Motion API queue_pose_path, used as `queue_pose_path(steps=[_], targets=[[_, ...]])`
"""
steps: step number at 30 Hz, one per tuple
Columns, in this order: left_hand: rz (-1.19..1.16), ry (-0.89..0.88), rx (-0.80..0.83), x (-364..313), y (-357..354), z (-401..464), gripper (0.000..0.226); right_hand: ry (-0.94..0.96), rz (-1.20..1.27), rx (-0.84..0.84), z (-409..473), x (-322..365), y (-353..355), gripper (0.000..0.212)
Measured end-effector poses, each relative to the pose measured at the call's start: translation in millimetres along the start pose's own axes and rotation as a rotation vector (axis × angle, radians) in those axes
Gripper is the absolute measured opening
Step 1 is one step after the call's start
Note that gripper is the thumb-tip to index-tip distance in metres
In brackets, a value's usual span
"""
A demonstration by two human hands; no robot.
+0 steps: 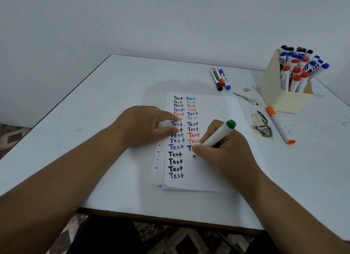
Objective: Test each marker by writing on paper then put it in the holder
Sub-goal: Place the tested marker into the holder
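Observation:
My right hand (225,153) grips a white marker with a green end (217,134), its tip down on the paper (217,174) below the second column of "Test" words, where a small dark dot shows. Fingers of my left hand (144,126) lie flat on the sheet's left side, over the first column. The cream holder (274,91) stands at the back right, filled with several red, blue and black capped markers. An orange marker (281,125) lies on the table in front of it. Three markers, black, red and blue (219,78), lie together beyond the paper.
The paper is the top sheet of a small stack on a white table (94,121). Dark scuffed patches (262,126) mark the tabletop between the paper and the orange marker. A pale wall rises behind. Patterned floor shows below the table's front edge.

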State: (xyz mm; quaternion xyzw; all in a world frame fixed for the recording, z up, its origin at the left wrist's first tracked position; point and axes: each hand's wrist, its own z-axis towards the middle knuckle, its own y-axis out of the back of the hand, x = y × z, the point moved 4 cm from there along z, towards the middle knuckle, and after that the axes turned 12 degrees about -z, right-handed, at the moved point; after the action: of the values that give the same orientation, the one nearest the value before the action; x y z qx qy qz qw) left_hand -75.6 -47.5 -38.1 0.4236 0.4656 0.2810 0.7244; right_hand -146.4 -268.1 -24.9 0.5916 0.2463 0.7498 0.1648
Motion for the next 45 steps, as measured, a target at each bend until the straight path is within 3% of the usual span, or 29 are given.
queue_pose_path(steps=[6,29,34,40,45], targets=[[0.002,0.006,-0.002,0,0,0,0.049,-0.013,-0.015,-0.077,1,-2,2,0.023],[0.001,0.039,0.018,-3,1,-1,0.057,-0.063,-0.024,-0.061,2,-3,2,0.024],[-0.158,0.031,-0.009,-5,2,-4,0.057,-0.067,-0.057,-0.087,2,-7,2,0.022],[-0.342,0.001,-0.064,-11,0,-10,0.052,-0.112,0.252,-0.15,6,-12,10,0.015],[-0.374,-0.024,-0.049,-22,-1,-10,0.032,-0.108,0.531,-0.115,5,-14,11,0.019]])
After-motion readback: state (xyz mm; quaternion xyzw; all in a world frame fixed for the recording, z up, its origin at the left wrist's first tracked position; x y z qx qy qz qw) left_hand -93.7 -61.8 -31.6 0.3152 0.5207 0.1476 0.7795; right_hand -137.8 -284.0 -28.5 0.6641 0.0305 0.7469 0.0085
